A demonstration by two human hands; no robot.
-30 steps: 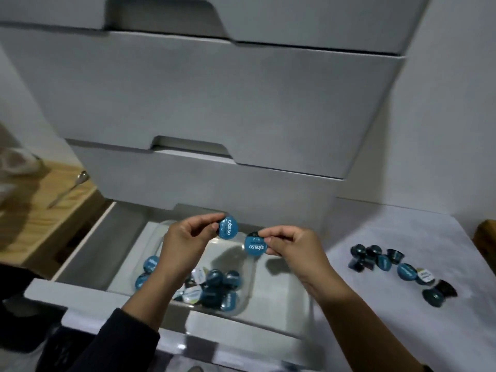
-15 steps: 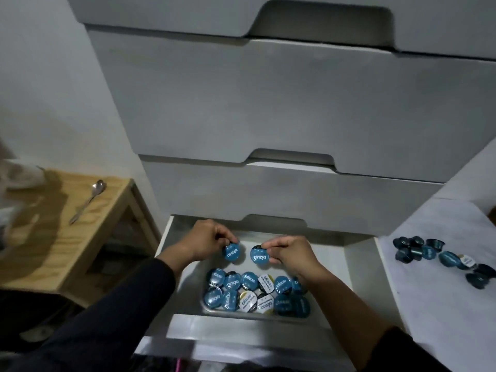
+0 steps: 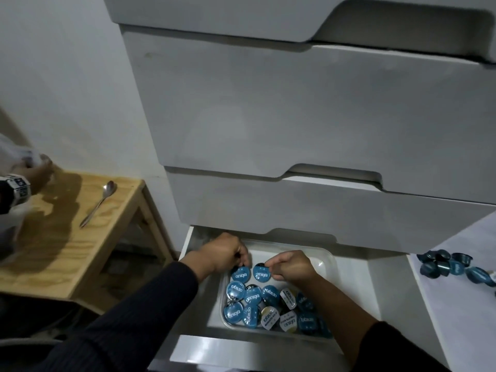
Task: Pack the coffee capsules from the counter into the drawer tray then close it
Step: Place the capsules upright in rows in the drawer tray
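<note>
Coffee capsules (image 3: pixel 264 304) fill the near end of a clear tray (image 3: pixel 326 260) inside the open bottom drawer (image 3: pixel 357 285). Over the tray, the left hand (image 3: pixel 224 253) pinches 1 blue capsule (image 3: pixel 240 273) and the right hand (image 3: pixel 291 265) pinches another (image 3: pixel 261 272), side by side. More capsules (image 3: pixel 445 265) lie on the white counter (image 3: pixel 469 318) at right.

one head-worn view looks forward and steeply down from close above the open drawer (image 3: pixel 386 285), cabinet fronts far, wooden side table (image 3: pixel 80 237) left, counter (image 3: pixel 469 304) right.
</note>
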